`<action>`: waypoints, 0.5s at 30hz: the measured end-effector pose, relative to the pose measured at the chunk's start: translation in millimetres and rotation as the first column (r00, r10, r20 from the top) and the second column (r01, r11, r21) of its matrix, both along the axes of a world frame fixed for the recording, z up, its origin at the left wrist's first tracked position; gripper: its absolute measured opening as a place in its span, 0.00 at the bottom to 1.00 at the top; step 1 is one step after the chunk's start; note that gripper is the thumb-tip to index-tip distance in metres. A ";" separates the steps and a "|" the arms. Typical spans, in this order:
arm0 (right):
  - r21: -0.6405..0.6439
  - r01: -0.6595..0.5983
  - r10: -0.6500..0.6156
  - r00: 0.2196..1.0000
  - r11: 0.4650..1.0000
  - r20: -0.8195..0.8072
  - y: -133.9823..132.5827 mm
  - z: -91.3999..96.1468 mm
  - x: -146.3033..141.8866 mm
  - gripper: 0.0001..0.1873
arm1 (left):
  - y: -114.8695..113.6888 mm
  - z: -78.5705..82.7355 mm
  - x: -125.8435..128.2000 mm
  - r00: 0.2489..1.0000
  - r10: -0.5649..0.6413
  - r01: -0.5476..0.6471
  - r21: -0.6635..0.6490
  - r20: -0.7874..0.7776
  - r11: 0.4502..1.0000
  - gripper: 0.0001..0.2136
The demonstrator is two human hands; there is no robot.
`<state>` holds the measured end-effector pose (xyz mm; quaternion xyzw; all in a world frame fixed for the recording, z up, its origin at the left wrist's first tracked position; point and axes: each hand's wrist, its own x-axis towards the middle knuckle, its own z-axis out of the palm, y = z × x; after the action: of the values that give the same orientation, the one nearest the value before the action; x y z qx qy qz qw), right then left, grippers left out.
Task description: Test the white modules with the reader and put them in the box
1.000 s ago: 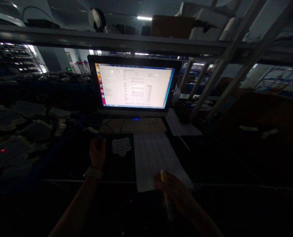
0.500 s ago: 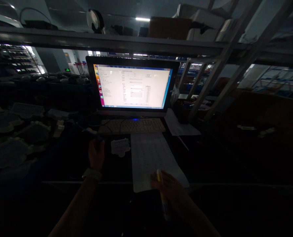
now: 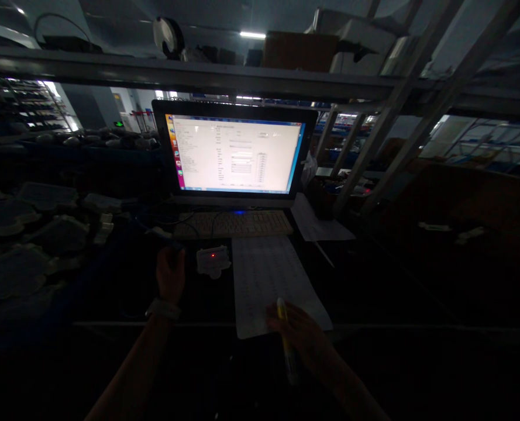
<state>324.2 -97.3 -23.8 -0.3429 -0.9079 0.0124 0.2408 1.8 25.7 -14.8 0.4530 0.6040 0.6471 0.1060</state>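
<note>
My left hand (image 3: 171, 273), with a band on its wrist, is closed at the left of the desk. Its fingertips pinch something dark that I cannot make out. Just to its right lies a small pale plastic device (image 3: 214, 266) with a red light glowing on its face. My right hand (image 3: 301, 333) grips a yellow marker pen (image 3: 284, 327), tilted with its white end up. This hand is over the lower edge of a printed sheet (image 3: 268, 275) lying on the dark desk.
A lit monitor (image 3: 237, 155) stands behind a keyboard (image 3: 242, 223) with thin cables across it. On the left, a blue bin holds several pale plastic cases (image 3: 58, 234). More papers (image 3: 321, 222) and a thin white stick (image 3: 324, 254) are at the right. A metal shelf (image 3: 224, 73) crosses above.
A red light has come on at the device between my hands. Both hands keep nearly the same places and grips; the view has shifted very slightly.
</note>
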 end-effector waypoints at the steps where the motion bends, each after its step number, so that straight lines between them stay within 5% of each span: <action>1: -0.014 -0.003 0.003 1.000 1.000 -0.002 -0.1 0.6 -0.8 0.18 | -0.3 0.3 -0.1 1.000 -0.007 0.007 -0.005 -0.001 1.000 0.23; 5: -0.085 0.002 -0.004 1.000 0.996 -0.019 -4.4 4.4 -1.4 0.17 | 0.1 -0.9 -0.4 1.000 -0.015 0.015 0.000 0.000 1.000 0.22; 10: -0.148 0.047 -0.062 0.993 0.988 -0.096 -9.3 9.3 12.1 0.29 | 1.8 -2.7 0.1 1.000 0.017 -0.016 0.022 -0.013 1.000 0.22; 15: -0.203 0.158 -0.194 0.965 0.966 -0.173 11.1 22.2 39.8 0.27 | 2.0 -1.6 0.4 0.999 0.021 -0.021 0.015 -0.024 1.000 0.21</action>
<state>364.0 -86.2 -1.6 -0.4409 -0.8410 0.1090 0.2940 2.2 27.7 -16.3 0.4551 0.6051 0.6472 0.0885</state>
